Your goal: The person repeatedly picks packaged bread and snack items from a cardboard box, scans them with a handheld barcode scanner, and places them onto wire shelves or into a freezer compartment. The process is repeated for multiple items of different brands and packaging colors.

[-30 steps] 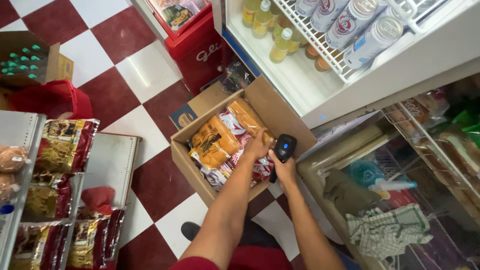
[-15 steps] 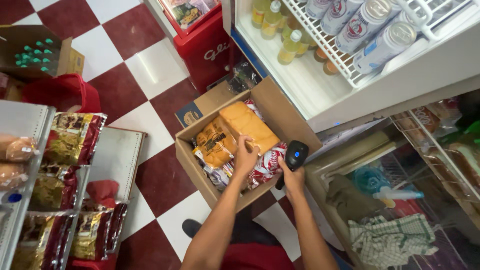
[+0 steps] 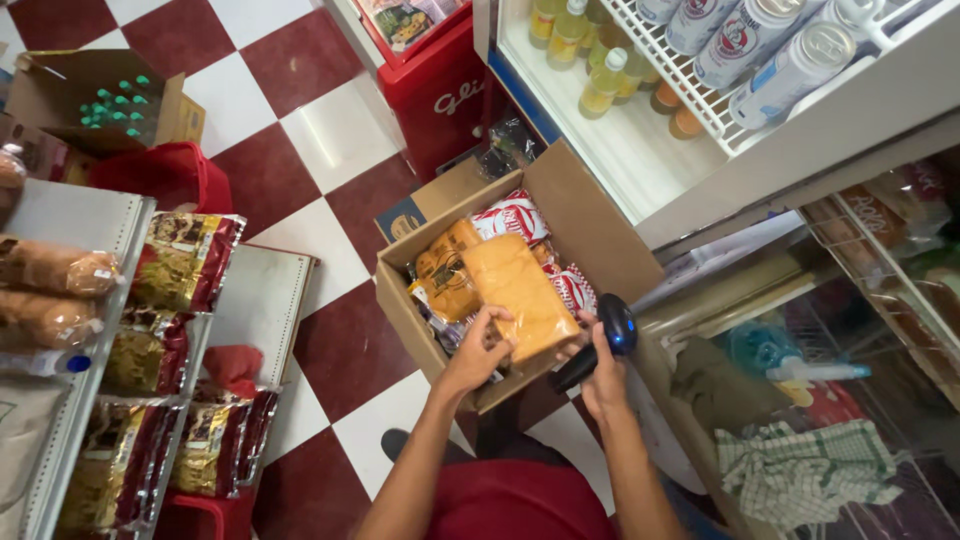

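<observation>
The left hand (image 3: 478, 352) gripped the near end of an orange packet (image 3: 518, 295), fingers curled under its edge, lifting it just above the other snacks in the open cardboard box (image 3: 590, 225). The right hand (image 3: 603, 372) was wrapped around a black scanner (image 3: 610, 335) just beside the packet. Held by one end only, the packet might well slip back into the box (its wrapper looked smooth). It was flat, rectangular and plain orange on the visible side.
</observation>
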